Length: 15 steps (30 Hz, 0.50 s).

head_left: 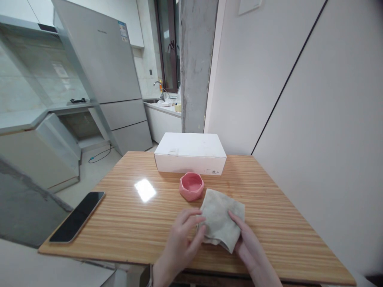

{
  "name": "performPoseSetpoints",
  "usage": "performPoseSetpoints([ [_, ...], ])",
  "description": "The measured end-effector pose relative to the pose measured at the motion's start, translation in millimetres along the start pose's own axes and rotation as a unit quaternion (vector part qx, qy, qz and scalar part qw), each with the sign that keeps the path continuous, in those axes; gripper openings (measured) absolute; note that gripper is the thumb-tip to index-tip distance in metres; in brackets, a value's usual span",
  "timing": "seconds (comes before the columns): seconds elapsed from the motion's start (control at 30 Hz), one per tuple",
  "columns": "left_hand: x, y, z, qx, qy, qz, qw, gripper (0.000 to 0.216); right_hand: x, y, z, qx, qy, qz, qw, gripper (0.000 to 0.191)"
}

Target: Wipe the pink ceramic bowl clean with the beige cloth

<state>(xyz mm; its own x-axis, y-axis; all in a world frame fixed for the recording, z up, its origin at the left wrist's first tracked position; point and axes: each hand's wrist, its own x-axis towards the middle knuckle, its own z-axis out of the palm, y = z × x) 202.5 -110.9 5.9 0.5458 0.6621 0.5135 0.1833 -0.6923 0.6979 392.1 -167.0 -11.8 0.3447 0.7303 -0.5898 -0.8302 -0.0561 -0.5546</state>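
Observation:
A folded grey-beige cloth (223,217) is held just above the wooden table, near its front edge. My right hand (247,243) grips the cloth's right side, thumb on top and the other fingers hidden beneath. At the left edge of the cloth is my left hand (185,235), its fingers apart and slightly bent. The fingertips overlap the cloth's edge in view; whether they press on it is unclear. Just beyond the cloth stands a pink faceted bowl (191,186), with nothing visible inside.
Behind the bowl lies a white box (190,153) on the wooden table (134,227). A black-screened phone (78,217) rests at the table's left edge. A white wall (299,119) runs along the right side. Further back are a fridge (101,59) and a sink counter (164,107).

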Motion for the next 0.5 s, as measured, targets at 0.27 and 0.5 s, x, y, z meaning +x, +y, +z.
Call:
performPoseSetpoints([
  [0.27,66.3,-81.9,-31.3,-0.004,0.039,-0.124,0.991,0.097,33.3,-51.5,16.9,-0.022,0.071,-0.218,0.973,0.034],
  [0.5,84.2,-114.5,-12.5,-0.096,-0.019,-0.197,0.975,0.118,69.4,-40.2,54.5,-0.106,0.012,-0.255,0.961,0.034],
])
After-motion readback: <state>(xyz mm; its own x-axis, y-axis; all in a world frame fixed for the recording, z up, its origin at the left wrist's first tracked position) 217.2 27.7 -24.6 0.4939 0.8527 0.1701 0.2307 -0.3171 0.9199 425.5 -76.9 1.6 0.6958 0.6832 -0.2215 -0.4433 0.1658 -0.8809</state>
